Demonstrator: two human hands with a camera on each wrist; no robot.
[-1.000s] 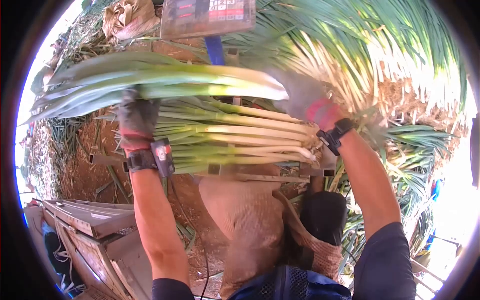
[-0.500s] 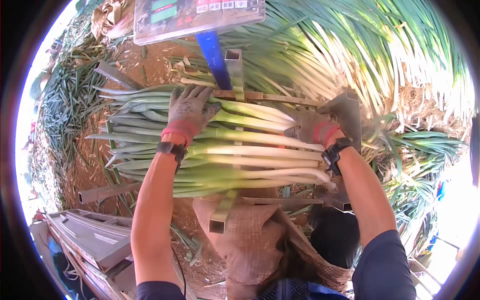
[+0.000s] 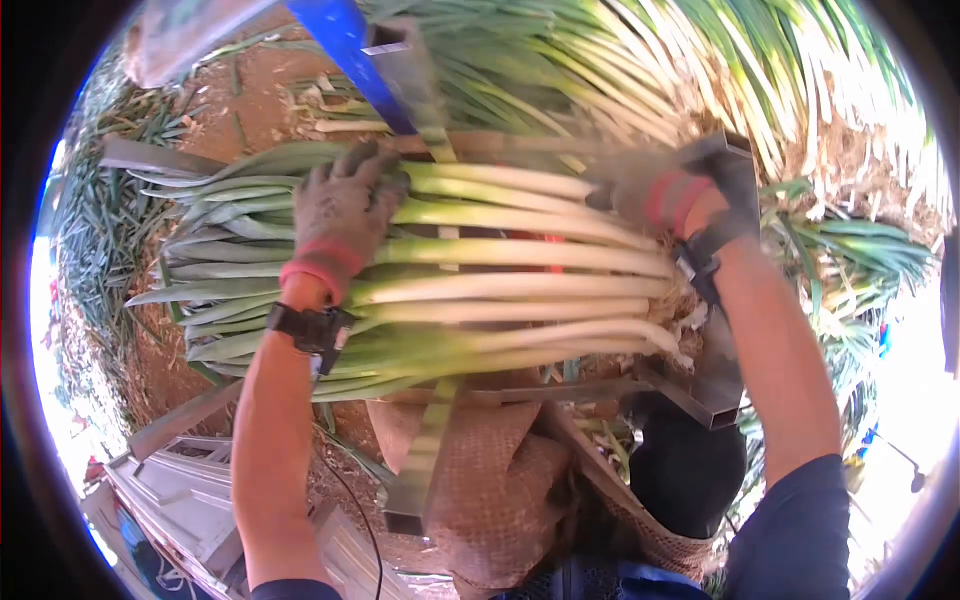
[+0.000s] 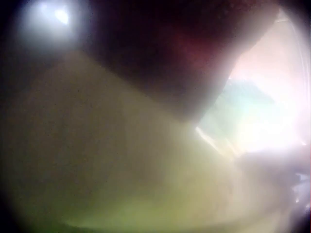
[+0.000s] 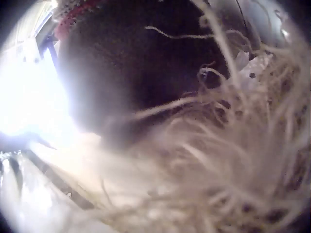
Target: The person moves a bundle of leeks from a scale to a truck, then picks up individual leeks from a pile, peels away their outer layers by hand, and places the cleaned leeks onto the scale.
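A thick bundle of leeks (image 3: 500, 290) lies across a metal cradle (image 3: 700, 385), green leaves to the left and white rooted ends to the right. My gloved left hand (image 3: 345, 205) rests on top of the green part with fingers spread over the stalks. My gloved right hand (image 3: 645, 190), blurred, lies on the white ends near the roots. The left wrist view is a blur of pale green stalk (image 4: 121, 184) under the dark glove (image 4: 165, 48). In the right wrist view the glove (image 5: 136, 63) sits against hairy roots (image 5: 233, 170).
A large pile of leeks (image 3: 700, 70) fills the back right. A blue post (image 3: 345, 45) rises behind the cradle. A burlap sack (image 3: 500, 480) hangs below it beside a black object (image 3: 685, 470). Metal crates (image 3: 170, 500) stand at the lower left; trimmings litter the red soil.
The bundle, held up a second ago, came down onto the cradle. Both hands now lie on top of it, and the view has tilted so the scale has slid out at the top.
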